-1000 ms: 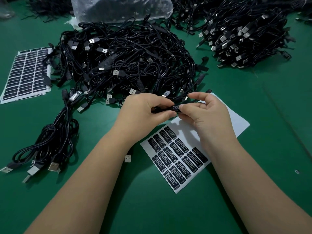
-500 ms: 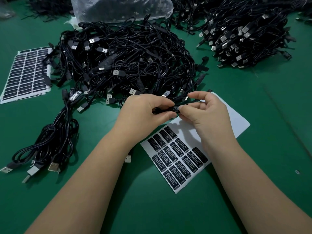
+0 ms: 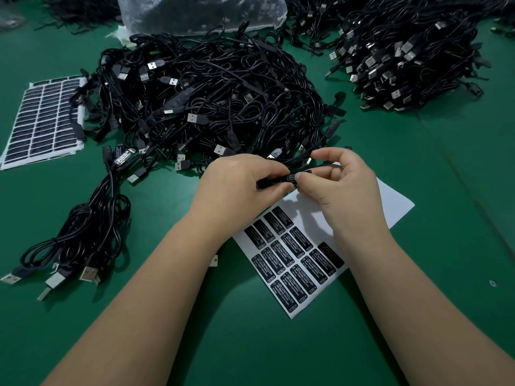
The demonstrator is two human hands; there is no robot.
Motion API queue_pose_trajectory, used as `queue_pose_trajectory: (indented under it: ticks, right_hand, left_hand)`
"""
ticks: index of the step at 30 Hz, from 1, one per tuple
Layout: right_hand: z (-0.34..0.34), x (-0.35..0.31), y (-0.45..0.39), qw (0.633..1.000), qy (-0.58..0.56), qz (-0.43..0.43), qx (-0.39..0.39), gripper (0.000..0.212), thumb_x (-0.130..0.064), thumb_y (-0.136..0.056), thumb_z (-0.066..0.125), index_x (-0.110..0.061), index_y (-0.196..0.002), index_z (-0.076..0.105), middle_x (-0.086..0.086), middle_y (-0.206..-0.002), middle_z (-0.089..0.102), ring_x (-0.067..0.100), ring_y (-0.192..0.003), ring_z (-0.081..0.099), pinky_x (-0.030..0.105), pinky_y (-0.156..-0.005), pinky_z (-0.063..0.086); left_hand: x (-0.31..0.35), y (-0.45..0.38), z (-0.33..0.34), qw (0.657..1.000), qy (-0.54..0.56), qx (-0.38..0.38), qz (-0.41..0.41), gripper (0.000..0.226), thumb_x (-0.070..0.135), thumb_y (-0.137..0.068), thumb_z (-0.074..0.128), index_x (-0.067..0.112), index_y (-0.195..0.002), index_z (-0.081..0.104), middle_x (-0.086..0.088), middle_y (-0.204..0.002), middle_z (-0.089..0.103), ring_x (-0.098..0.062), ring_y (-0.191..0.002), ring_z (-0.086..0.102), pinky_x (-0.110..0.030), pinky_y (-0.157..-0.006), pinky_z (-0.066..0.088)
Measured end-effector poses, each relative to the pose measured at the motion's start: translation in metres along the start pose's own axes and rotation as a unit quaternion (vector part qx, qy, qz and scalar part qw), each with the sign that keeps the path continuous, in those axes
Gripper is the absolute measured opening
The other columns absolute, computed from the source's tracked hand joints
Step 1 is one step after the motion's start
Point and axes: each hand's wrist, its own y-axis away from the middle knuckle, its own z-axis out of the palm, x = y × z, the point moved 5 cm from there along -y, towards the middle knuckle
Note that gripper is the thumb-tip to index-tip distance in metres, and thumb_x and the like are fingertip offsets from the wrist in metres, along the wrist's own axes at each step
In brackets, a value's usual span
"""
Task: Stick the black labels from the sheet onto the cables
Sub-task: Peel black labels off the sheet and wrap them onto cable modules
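Observation:
My left hand (image 3: 239,188) grips the black controller part of a cable (image 3: 274,181), held level just above the label sheet. My right hand (image 3: 342,185) pinches a black label (image 3: 295,176) with white print against the right end of that controller. The white label sheet (image 3: 390,201) lies on the green table under both hands, with several black labels (image 3: 289,263) left on its near half. The held cable runs back into the large pile of black USB cables (image 3: 211,98).
A second pile of cables (image 3: 412,51) lies at the back right. A small bundle of cables (image 3: 83,232) with USB plugs lies at the left. A full label sheet (image 3: 36,126) sits at the far left, and a clear plastic bag (image 3: 200,12) at the back.
My right hand has shifted slightly along the controller, with its fingers lifted more above the label. My left hand holds the cable in the same place.

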Motion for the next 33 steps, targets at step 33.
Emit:
queue_pose_trajectory:
  ticks: [33]
  right_hand:
    - [0.003,-0.013,0.005,0.976,0.182,-0.121,0.021,0.033,-0.025,-0.083,0.071,-0.047,-0.097,0.051,-0.027,-0.082,0.065,-0.007,-0.082,0.057,0.005,-0.069,0.039]
  left_hand:
    - [-0.014,0.002,0.008,0.956,0.159,0.000,-0.248,0.013,0.023,-0.078,0.070,0.031,-0.068,0.072,0.021,-0.046,0.057,0.006,-0.044,0.051,-0.006,-0.043,0.035]
